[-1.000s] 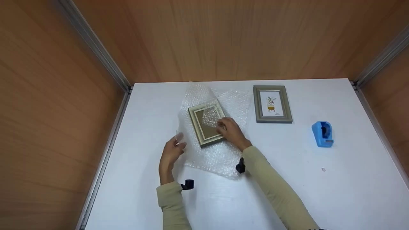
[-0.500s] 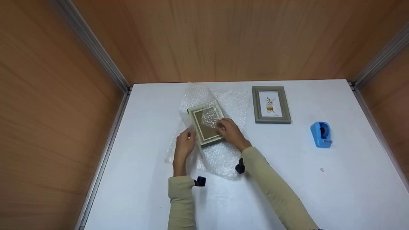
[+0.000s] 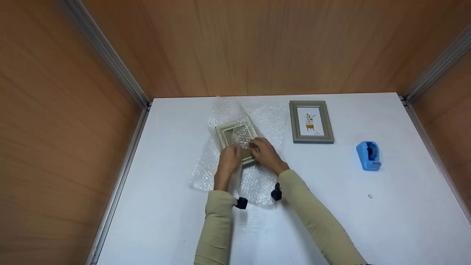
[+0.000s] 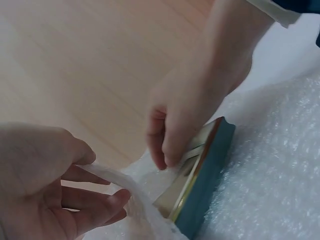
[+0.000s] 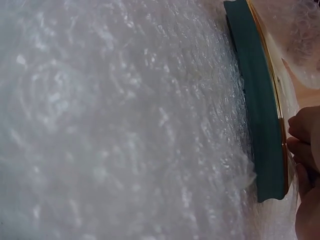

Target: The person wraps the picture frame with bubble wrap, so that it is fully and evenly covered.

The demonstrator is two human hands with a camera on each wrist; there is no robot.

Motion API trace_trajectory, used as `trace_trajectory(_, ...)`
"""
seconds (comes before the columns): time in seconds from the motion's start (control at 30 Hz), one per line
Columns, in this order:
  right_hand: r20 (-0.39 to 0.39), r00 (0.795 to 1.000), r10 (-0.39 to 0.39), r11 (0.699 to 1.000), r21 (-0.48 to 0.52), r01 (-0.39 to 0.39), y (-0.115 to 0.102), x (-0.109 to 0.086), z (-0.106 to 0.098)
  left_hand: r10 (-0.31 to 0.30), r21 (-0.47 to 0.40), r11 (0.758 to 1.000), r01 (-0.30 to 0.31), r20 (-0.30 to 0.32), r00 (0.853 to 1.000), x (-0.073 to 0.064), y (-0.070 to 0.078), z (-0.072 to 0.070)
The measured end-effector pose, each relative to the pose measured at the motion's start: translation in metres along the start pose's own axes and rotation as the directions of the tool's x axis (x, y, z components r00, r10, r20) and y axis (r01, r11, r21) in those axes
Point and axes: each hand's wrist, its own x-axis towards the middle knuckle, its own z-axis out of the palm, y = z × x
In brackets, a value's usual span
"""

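Observation:
A cream-gold picture frame (image 3: 247, 121) lies tilted on a sheet of bubble wrap (image 3: 206, 171), which is partly folded over it. My left hand (image 3: 229, 160) pinches a raised edge of the wrap and holds it above the frame's lower left part. In the left wrist view, the wrap edge lies between the thumb and fingers of my left hand (image 4: 55, 185). My right hand (image 3: 268, 154) is at the frame's right side, its curled fingers holding a folded flap of wrap against the front. The frame's teal side (image 5: 260, 115) shows in the right wrist view.
To the right, a grey-green frame (image 3: 312, 139) with a plant picture lies flat on the white table (image 3: 154, 206). Farther right stands a blue tape dispenser (image 3: 368, 156). A small ring-like piece (image 3: 370, 196) lies nearer. Wooden panels (image 3: 235, 48) enclose the back and sides.
My left hand has moved right from beside the frame to over it, drawing the left edge of the bubble wrap across its front. My right hand has stayed in place.

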Motion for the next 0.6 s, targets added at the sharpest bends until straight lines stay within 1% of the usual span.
trace_trajectory(0.1, -0.005, 1.000, -0.012, 1.000, -0.007, 0.012, 0.000, 0.000, 0.000, 0.026, 0.059, 0.998, -0.026, -0.007, 1.000, 0.004, 0.002, 0.006)
trace_trajectory(0.23, -0.004, 1.000, -0.009, 1.000, -0.021, 0.009, 0.000, 0.000, 0.000, 0.055, 0.142, 0.988, -0.055, 0.002, 0.998, 0.008, 0.002, 0.012)
trace_trajectory(0.33, -0.007, 1.000, -0.010, 1.000, -0.020, 0.010, 0.000, 0.000, 0.000, 0.086, 0.206, 0.974, -0.089, 0.026, 0.996, 0.010, 0.002, 0.016)
trace_trajectory(0.47, 0.000, 1.000, -0.013, 1.000, 0.001, 0.013, 0.000, 0.001, -0.002, 0.123, 0.270, 0.954, -0.131, 0.047, 0.991, 0.011, 0.001, 0.021)
trace_trajectory(0.53, 0.011, 1.000, -0.009, 1.000, 0.014, 0.009, 0.000, 0.001, -0.003, 0.124, 0.280, 0.950, -0.135, 0.057, 0.991, 0.012, 0.001, 0.023)
trace_trajectory(0.6, 0.022, 1.000, -0.002, 1.000, 0.026, 0.002, 0.000, 0.002, -0.005, 0.122, 0.272, 0.952, -0.139, 0.076, 0.990, 0.012, 0.001, 0.023)
